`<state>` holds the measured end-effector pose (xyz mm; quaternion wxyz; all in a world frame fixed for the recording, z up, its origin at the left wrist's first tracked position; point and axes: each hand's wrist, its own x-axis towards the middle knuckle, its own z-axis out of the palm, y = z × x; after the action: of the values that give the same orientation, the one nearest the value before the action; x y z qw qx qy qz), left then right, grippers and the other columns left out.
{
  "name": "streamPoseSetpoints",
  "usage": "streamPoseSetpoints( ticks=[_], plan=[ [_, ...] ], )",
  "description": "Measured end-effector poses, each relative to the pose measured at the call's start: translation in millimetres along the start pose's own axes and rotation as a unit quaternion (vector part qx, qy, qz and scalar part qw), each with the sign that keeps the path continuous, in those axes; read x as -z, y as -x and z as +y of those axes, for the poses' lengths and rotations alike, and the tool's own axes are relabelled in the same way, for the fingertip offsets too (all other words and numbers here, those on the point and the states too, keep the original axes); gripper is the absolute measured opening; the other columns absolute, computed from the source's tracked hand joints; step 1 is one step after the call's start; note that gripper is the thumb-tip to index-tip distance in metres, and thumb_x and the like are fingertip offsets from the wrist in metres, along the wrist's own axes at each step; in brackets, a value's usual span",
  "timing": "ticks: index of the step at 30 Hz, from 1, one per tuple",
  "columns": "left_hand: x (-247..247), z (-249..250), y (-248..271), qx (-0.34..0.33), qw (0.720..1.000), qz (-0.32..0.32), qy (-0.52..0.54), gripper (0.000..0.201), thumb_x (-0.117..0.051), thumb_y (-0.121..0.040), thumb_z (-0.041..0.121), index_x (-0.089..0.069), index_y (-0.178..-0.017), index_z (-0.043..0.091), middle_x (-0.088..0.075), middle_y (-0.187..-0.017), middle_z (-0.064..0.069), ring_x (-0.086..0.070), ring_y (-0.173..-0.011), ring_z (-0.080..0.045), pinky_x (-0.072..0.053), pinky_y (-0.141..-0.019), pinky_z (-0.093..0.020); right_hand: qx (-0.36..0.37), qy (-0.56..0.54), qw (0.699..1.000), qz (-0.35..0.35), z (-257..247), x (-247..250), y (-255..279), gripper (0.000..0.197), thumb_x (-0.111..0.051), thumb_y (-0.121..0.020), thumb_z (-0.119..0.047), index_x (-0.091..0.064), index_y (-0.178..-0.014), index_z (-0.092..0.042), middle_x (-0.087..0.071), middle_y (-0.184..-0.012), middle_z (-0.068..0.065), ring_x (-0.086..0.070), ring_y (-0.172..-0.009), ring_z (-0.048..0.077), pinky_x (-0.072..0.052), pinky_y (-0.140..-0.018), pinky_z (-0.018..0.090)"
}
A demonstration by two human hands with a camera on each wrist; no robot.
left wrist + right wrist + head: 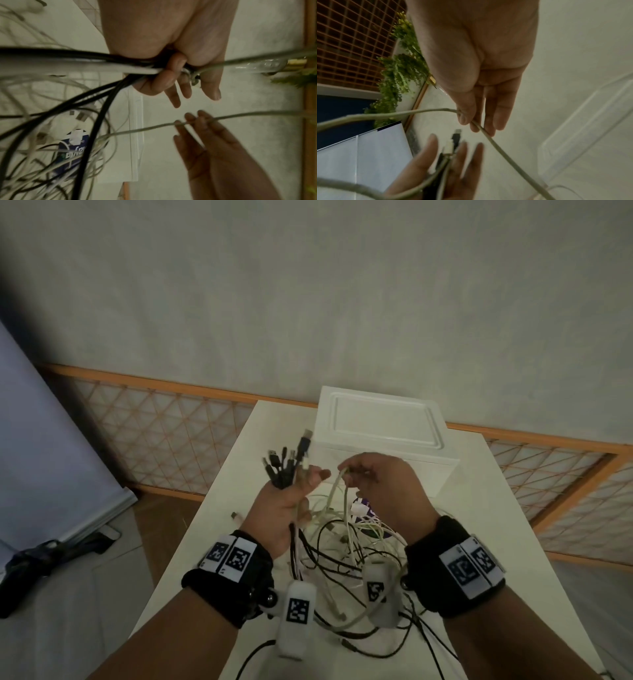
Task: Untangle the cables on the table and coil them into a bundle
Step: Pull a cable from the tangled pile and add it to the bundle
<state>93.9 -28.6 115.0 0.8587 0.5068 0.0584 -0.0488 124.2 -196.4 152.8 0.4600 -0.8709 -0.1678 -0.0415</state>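
Observation:
My left hand [291, 494] is raised above the table and grips a bunch of cable ends [287, 463], mostly black plugs, fanned upward out of the fist. In the left wrist view its curled fingers [161, 81] clamp black and white cables [85, 63]. My right hand [373, 477] is just to the right and pinches one pale cable [337, 487] between thumb and fingers; the right wrist view shows that cable [496, 144] running under the thumb [465, 112]. A tangle of black and white cables [342, 559] hangs from both hands onto the white table [212, 535].
A white lidded box [383, 426] stands at the table's far end, close behind my hands. A blue printed packet [368, 510] lies under the tangle. An orange lattice railing [164, 433] runs behind and left of the table. A loose plug [235, 517] lies near the left edge.

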Motion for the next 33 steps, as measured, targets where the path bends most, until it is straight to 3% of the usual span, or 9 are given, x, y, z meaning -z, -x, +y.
streamPoseSetpoints(
  ticks=[2, 5, 10, 14, 18, 23, 26, 29, 33],
  plan=[
    [-3.4, -8.6, -3.3, 0.023, 0.997, -0.017, -0.075, 0.031, -0.08, -0.068, 0.028, -0.074, -0.095, 0.015, -0.069, -0.107, -0.01, -0.045, -0.051, -0.011, -0.039, -0.046, -0.022, 0.021, -0.017, 1.0, 0.01, -9.8, 2.7, -1.2, 0.022, -0.06, -0.085, 0.0, -0.073, -0.09, -0.017, -0.069, -0.078, -0.011, -0.067, -0.079, 0.009, -0.053, -0.072, 0.026],
    [-14.2, -16.2, -8.2, 0.046, 0.98, -0.014, -0.192, 0.011, -0.079, -0.073, 0.019, -0.077, -0.083, 0.018, -0.071, -0.101, -0.02, -0.052, -0.074, -0.026, -0.044, -0.058, -0.032, 0.045, -0.051, 0.997, 0.046, -13.3, 2.1, -1.0, 0.025, -0.058, -0.085, 0.002, -0.072, -0.094, -0.017, -0.068, -0.079, -0.016, -0.066, -0.077, 0.002, -0.052, -0.071, 0.021],
    [-17.7, -11.0, -14.3, -0.035, 0.981, 0.044, -0.185, 0.004, -0.075, -0.08, 0.018, -0.077, -0.077, 0.02, -0.073, -0.08, -0.005, -0.06, -0.062, -0.016, -0.046, -0.055, -0.027, 0.021, -0.118, 0.986, 0.116, -2.6, -10.3, 6.7, 0.025, -0.061, -0.085, 0.0, -0.054, -0.096, -0.021, -0.062, -0.088, -0.008, -0.059, -0.072, -0.004, -0.047, -0.057, 0.012],
    [-27.9, 8.1, -12.3, -0.074, 0.994, 0.023, -0.073, 0.008, -0.064, -0.086, 0.005, -0.071, -0.088, 0.002, -0.072, -0.084, -0.011, -0.067, -0.066, -0.017, -0.051, -0.055, -0.028, 0.043, -0.008, 0.997, -0.062, 18.2, -30.2, 13.8, 0.008, -0.063, -0.087, -0.018, -0.055, -0.087, -0.015, -0.058, -0.076, -0.004, -0.056, -0.066, 0.001, -0.045, -0.061, 0.019],
    [-34.6, 19.5, -12.7, -0.111, 0.992, -0.009, -0.064, 0.006, -0.06, -0.087, 0.002, -0.066, -0.086, 0.003, -0.072, -0.088, -0.014, -0.054, -0.047, -0.003, -0.038, -0.043, -0.02, -0.019, 0.117, 0.989, -0.092, 46.1, -32.9, 2.1, 0.008, -0.057, -0.09, -0.009, -0.064, -0.086, -0.008, -0.063, -0.085, 0.005, -0.056, -0.078, 0.013, -0.039, -0.071, 0.023],
    [-26.6, 15.4, -14.3, -0.081, 0.995, -0.052, -0.005, 0.026, -0.064, -0.075, 0.021, -0.067, -0.096, 0.006, -0.072, -0.102, -0.011, -0.045, -0.042, -0.003, -0.037, -0.042, -0.018, -0.032, 0.167, 0.983, -0.075, 46.1, -16.3, -7.7, 0.011, -0.061, -0.09, -0.015, -0.071, -0.094, -0.015, -0.07, -0.088, -0.005, -0.062, -0.082, 0.01, -0.047, -0.079, 0.022],
    [-22.3, -1.1, -18.5, -0.018, 0.998, -0.064, 0.018, 0.046, -0.076, -0.069, 0.035, -0.064, -0.107, 0.012, -0.074, -0.103, 0.0, -0.044, -0.04, -0.002, -0.038, -0.043, -0.017, 0.009, 0.127, 0.992, -0.013, 23.2, -2.5, -12.9, 0.008, -0.061, -0.089, -0.016, -0.069, -0.088, -0.015, -0.062, -0.074, -0.012, -0.055, -0.069, 0.004, -0.04, -0.064, 0.008],
    [-26.2, -10.9, -23.0, -0.009, 0.998, -0.04, 0.041, 0.03, -0.073, -0.077, 0.011, -0.064, -0.106, 0.014, -0.075, -0.098, 0.003, -0.046, -0.04, -0.002, -0.035, -0.041, -0.017, 0.04, 0.088, 0.995, 0.006, 6.6, 6.6, -13.1, 0.012, -0.061, -0.088, -0.013, -0.069, -0.082, -0.019, -0.061, -0.076, -0.013, -0.054, -0.071, 0.001, -0.036, -0.063, 0.007],
    [-30.9, -11.1, -30.1, -0.057, 0.998, -0.006, -0.028, 0.028, -0.068, -0.079, -0.007, -0.068, -0.096, 0.015, -0.074, -0.09, -0.002, -0.059, -0.067, -0.012, -0.035, -0.046, -0.021, 0.049, 0.049, 0.997, 0.026, 4.2, 8.1, -9.2, 0.033, -0.065, -0.085, -0.008, -0.061, -0.069, -0.038, -0.06, -0.066, -0.025, -0.056, -0.07, -0.009, -0.036, -0.061, 0.005]
  ],
)
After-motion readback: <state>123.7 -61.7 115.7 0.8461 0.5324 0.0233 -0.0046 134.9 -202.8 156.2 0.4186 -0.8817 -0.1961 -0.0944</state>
